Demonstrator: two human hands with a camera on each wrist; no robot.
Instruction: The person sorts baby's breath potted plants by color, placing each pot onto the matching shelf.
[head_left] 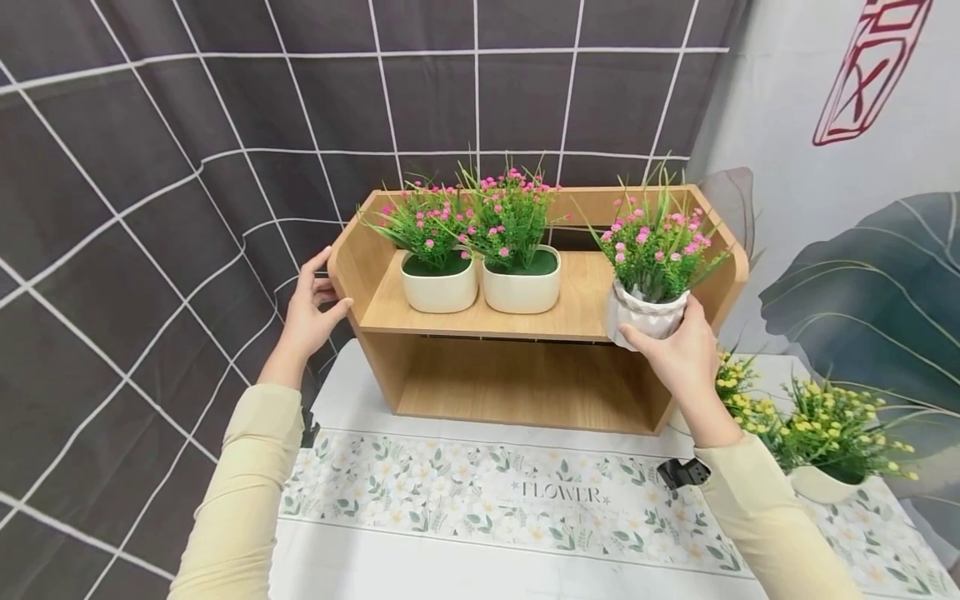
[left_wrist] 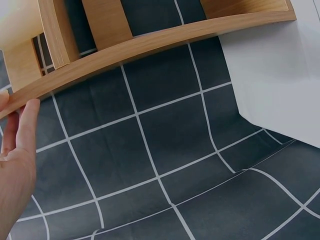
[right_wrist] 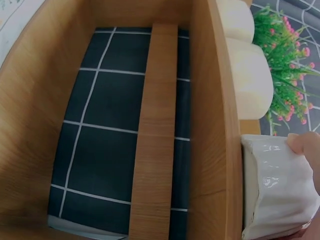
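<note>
My right hand (head_left: 684,354) grips a white, glossy ruffled flowerpot (right_wrist: 280,185) with artificial pink flowers (head_left: 656,237), at the right end of the upper board of a wooden shelf (head_left: 525,379). The pot overlaps the board's front edge in the head view; whether its base touches the board I cannot tell. At the shelf's left side panel, my left hand (head_left: 306,312) holds the edge, thumb in front and fingers (left_wrist: 27,125) along the outer face. Two smooth cream pots, a left one (head_left: 440,292) and a middle one (head_left: 522,292), stand side by side on the upper board, both with pink flowers.
Yellow-flowered plants (head_left: 828,425), one in a white pot (head_left: 825,485), stand right of the shelf. A floral runner (head_left: 480,492) printed "FLOWER" lies across the white table (head_left: 420,562). A dark checked curtain (head_left: 517,100) hangs behind and to the left.
</note>
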